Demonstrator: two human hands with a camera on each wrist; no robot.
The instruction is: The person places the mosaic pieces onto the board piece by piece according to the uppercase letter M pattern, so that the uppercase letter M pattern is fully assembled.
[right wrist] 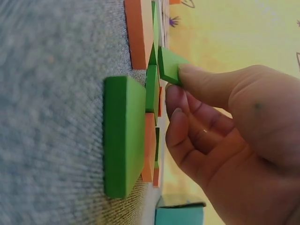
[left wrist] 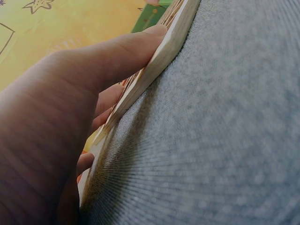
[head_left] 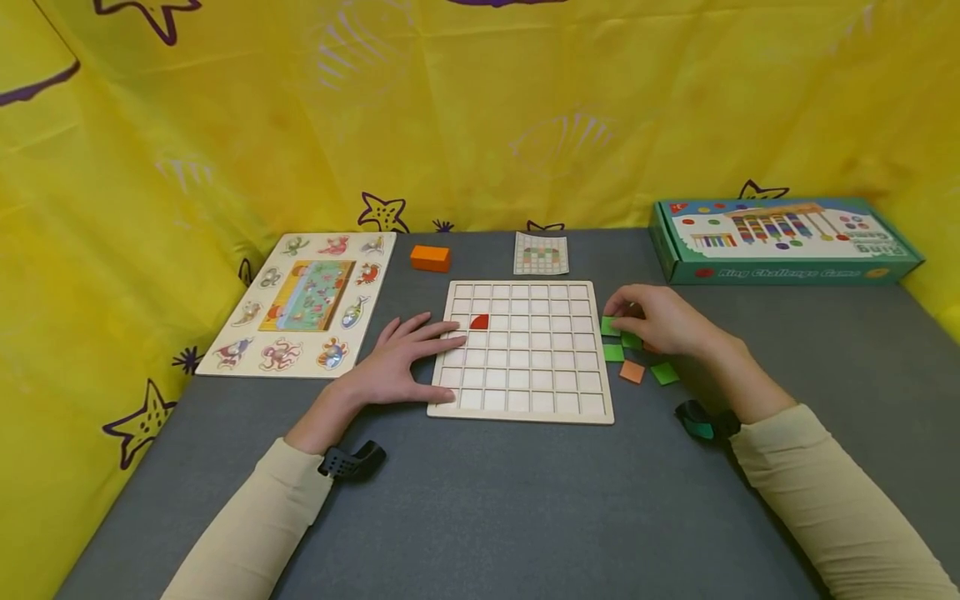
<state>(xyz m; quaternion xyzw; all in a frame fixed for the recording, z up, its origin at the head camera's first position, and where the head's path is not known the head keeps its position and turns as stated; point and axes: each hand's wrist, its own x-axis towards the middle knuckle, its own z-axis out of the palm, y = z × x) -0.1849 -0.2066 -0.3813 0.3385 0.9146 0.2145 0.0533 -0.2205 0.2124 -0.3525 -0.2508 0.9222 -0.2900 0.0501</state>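
Observation:
My left hand (head_left: 393, 364) rests on the left edge of a wooden grid board (head_left: 525, 417), fingers spread and nearly straight. In the left wrist view its thumb (left wrist: 129, 54) lies along the board's side. One red quarter-circle piece (head_left: 480, 322) sits in a square near the board's upper left. Beside the board's right edge, my right hand (head_left: 671, 321) pinches a green square tile (right wrist: 169, 65) between thumb and fingers, tilted above the other tiles. Around and below that hand lie several loose tiles, among them a green one (head_left: 664, 373) and an orange one (head_left: 632, 372).
A small pattern card (head_left: 542, 254) lies behind the board, with an orange block (head_left: 431, 258) to its left. On the far left is a sea-animal picture puzzle (head_left: 352, 342). A green game box (head_left: 787, 273) stands at the back right, before a yellow cloth (head_left: 480, 117).

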